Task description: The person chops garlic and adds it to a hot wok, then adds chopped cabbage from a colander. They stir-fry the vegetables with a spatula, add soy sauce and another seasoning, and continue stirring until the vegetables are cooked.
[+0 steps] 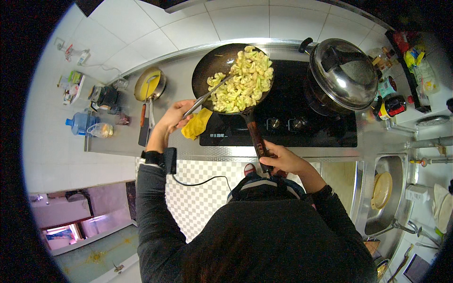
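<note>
A dark wok (208, 67) sits over the left part of the black glass cooktop (286, 136). Cauliflower florets (247, 78) fill its right side, while the left wall is mostly bare. My left hand (178, 115) grips a metal utensil (203, 99), whose far end reaches in among the florets; its tip is hidden. Around the wok's wooden handle (256, 136) my right hand (283, 157) is closed, near the handle's end. A yellow cloth (196, 123) lies beside my left hand, partly on the cooktop's left edge.
To the right stands a large lidded steel pot (341, 74). A small pan (161, 85) with yellow contents and a spatula (143, 115) rests on the left counter. Beyond it are a blue water jug (79, 122) and jars. A sink (380, 223) holds a yellow colander (382, 191).
</note>
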A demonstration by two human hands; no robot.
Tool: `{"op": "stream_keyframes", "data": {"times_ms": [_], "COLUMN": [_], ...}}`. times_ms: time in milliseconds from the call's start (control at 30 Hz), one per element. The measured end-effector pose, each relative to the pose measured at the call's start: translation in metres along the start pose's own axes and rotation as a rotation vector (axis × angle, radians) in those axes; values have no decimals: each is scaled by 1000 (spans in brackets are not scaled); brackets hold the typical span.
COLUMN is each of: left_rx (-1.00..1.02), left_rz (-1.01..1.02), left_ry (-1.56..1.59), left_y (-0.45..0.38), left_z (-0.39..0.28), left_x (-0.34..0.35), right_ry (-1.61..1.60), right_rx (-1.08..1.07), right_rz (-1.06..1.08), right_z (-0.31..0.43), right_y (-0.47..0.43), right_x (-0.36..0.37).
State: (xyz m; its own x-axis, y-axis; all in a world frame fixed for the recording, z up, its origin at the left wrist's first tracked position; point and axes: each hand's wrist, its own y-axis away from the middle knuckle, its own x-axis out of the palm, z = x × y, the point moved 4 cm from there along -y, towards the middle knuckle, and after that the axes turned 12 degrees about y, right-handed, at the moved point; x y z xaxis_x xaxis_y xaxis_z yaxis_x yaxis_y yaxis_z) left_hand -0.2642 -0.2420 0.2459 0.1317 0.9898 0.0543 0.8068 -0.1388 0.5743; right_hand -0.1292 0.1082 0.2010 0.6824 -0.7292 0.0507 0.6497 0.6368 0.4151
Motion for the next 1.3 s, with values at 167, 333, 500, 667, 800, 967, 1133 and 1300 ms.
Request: {"op": "stream_keyframes", "data": {"times_ms": [167, 333, 500, 667, 800, 967, 1133, 1300], "left_rx": [135, 417, 478, 455, 455, 642, 607, 527], "left_rz": [-85, -95, 9, -120, -277, -439, -361, -260], "left_ry": [-327, -720, -930, -1048, -976, -847, -947, -1055], "left_y": [67, 135, 178, 128, 113, 103, 81, 126], "left_z": [-35, -74, -93, -56, -39, -50, -24, -41], "left_x": [-23, -14, 9, 59, 57, 36, 58, 45], "right_ry": [25, 38, 99, 45, 23, 54, 45, 20], "right_rx": [1, -17, 21, -5, -41, -63, -34, -59], "right_rz": [42, 86, 97, 90, 30, 31, 57, 28], "right_z": [1, 3, 3, 2, 0, 2, 2, -1], "right_y": [-2, -4, -3, -3, -4, -1, -1, -2], "right_x": [-2, -3, -4, -2, -3, -4, -4, -3]}}
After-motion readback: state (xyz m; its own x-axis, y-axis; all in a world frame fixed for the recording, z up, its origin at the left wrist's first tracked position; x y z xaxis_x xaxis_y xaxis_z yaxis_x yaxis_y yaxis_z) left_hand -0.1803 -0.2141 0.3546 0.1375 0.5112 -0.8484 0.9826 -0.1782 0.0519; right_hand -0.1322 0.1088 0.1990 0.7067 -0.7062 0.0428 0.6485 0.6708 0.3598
